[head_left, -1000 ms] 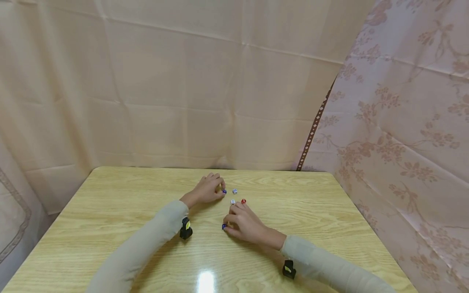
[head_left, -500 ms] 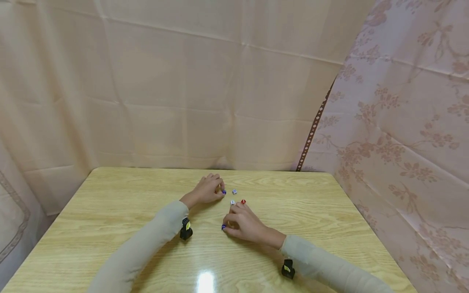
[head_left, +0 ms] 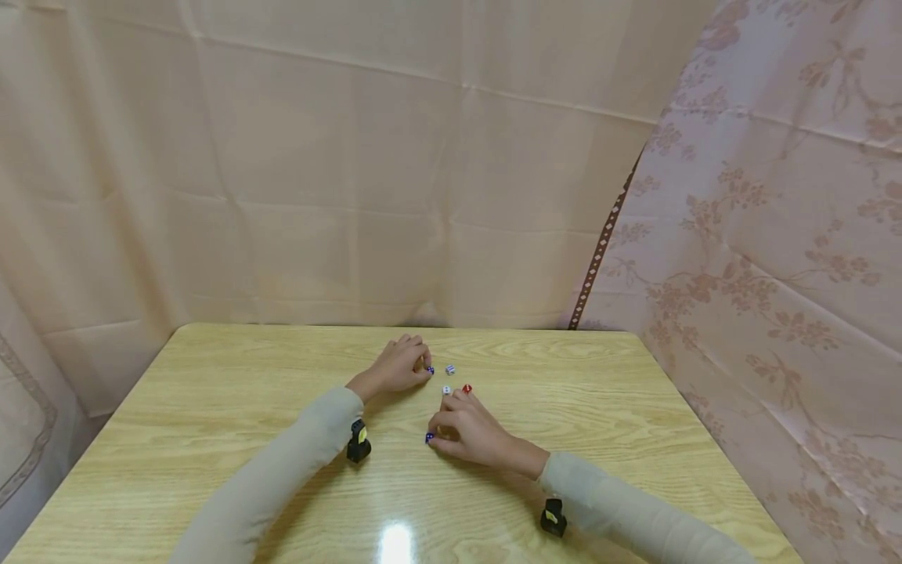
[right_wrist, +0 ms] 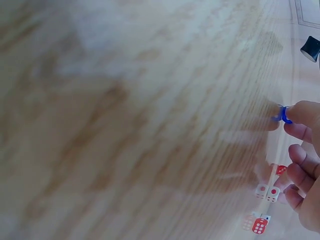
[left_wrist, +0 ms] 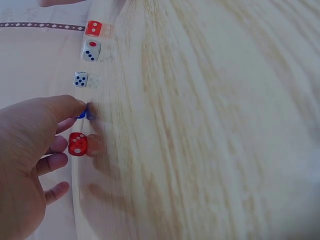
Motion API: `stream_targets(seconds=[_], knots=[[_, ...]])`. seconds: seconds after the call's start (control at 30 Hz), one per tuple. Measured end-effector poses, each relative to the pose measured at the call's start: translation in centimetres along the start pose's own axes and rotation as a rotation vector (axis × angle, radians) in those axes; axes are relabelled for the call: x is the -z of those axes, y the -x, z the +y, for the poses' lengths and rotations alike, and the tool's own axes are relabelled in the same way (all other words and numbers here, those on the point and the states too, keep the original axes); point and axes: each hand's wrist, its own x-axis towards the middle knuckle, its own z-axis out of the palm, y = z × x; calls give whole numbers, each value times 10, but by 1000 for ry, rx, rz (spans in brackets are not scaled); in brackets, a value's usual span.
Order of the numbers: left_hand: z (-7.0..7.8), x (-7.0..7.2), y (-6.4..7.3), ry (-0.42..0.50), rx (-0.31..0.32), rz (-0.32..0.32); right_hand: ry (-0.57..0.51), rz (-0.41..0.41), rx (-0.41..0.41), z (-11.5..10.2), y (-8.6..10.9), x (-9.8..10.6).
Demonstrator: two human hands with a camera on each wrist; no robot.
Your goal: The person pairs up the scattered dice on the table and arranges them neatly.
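Note:
In the head view my left hand point(head_left: 400, 364) pinches a blue die point(head_left: 431, 370) between thumb and forefinger on the table. The left wrist view shows a translucent red die point(left_wrist: 78, 144) close by its other fingers, which are loosely bent. Nearer the front, my right hand point(head_left: 479, 432) pinches another blue die point(head_left: 429, 439), mostly covered by the fingertips in the right wrist view. Beyond this hand's knuckles lie a white die point(head_left: 446, 389) and a red die point(head_left: 467, 388). A second white die point(head_left: 450, 370) sits just right of the left hand's blue one.
The wood-grain table point(head_left: 282, 352) reaches back to a beige curtain point(head_left: 338, 172). On the right hangs a floral curtain point(head_left: 789, 274). Each wrist carries a small black camera, the left camera point(head_left: 358, 442) and the right camera point(head_left: 553, 518).

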Motion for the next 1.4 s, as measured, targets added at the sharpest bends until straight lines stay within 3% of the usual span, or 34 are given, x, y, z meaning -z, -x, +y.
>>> stream_targets(seconds=[0.43,1.4], knots=[[-1,1,4,-27,-25,-27,-29,-4,-12,-2,0,3],[13,8,42,-76,-144,-32,-22,-12,-15,-3,0,2]])
